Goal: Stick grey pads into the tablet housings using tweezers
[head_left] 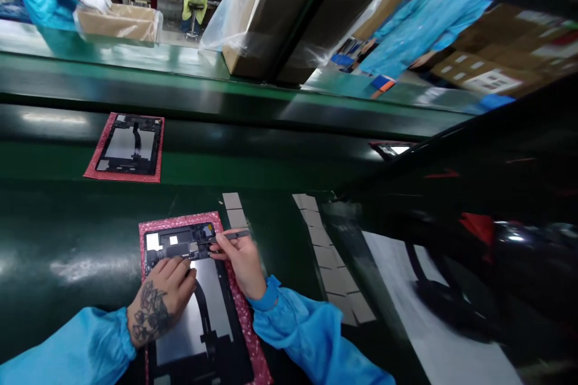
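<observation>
An opened tablet point(212, 307) with its inner parts showing lies on a sheet of pink bubble wrap point(259, 349) on the green bench. My right hand point(244, 261) pinches dark tweezers point(237, 234), their tips over the circuit area near the tablet's upper right. My left hand point(165, 298) rests on the tablet's left side, fingers curled over the lower edge of the circuit area. Whether those fingers hold a small part is hidden. A dark flat cable point(203, 307) runs down the tablet's middle.
A second opened tablet point(130, 144) lies on pink wrap farther back. Strips of pale labels point(323, 246) and a white paper sheet point(406, 307) lie to the right. Beyond the ledge stand a plastic-wrapped carton point(266, 18) and a co-worker's gloved hands point(94, 0) at a box.
</observation>
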The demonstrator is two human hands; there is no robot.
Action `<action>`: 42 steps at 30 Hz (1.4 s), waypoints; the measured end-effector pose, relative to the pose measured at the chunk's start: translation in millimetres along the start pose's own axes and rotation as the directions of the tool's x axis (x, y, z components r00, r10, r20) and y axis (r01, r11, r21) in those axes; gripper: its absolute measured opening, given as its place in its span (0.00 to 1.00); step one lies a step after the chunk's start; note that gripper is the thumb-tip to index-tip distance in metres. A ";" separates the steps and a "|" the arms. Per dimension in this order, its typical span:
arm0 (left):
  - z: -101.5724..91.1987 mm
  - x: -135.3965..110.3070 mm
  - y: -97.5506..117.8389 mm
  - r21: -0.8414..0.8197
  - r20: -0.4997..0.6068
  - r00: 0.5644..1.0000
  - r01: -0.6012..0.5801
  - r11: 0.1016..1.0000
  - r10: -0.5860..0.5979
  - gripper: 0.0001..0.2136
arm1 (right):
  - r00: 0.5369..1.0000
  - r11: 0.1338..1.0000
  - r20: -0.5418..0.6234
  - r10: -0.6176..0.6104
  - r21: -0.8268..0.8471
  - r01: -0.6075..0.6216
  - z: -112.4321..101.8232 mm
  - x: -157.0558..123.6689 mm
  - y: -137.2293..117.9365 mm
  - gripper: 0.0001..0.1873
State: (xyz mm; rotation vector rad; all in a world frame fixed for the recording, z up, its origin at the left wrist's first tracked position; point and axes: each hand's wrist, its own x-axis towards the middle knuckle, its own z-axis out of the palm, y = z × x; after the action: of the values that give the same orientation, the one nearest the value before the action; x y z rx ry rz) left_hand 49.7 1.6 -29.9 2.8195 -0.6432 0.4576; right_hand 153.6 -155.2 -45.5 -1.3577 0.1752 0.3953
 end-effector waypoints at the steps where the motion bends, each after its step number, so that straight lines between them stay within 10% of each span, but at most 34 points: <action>1: 0.5 0.5 0.5 -0.007 0.006 1.000 0.004 1.000 -0.004 0.11 | 1.000 1.000 -0.004 0.001 -0.006 -0.001 -1.3 0.3 1.1 0.26; 30: -4.8 7.8 0.0 -0.009 0.128 0.989 0.075 0.997 -0.074 0.10 | 0.992 0.985 -0.001 -0.125 -0.117 0.124 -2.2 -3.1 -11.4 0.22; 37: -15.6 19.9 -13.0 -0.125 0.027 0.999 0.037 0.992 -0.034 0.14 | 0.941 0.968 -0.237 -0.242 -0.123 0.218 -74.6 18.6 -47.2 0.28; 42: 2.8 70.8 5.6 -0.018 0.204 0.972 -0.117 0.993 0.118 0.19 | 0.969 0.980 -0.202 -0.142 -0.164 0.110 -107.9 22.2 -37.4 0.29</action>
State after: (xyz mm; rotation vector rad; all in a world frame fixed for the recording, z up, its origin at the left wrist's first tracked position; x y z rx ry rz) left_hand 108.5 -31.4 -7.4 2.8572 -0.8531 0.1848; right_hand 199.2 -262.0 -41.8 -1.5524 0.2379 0.1576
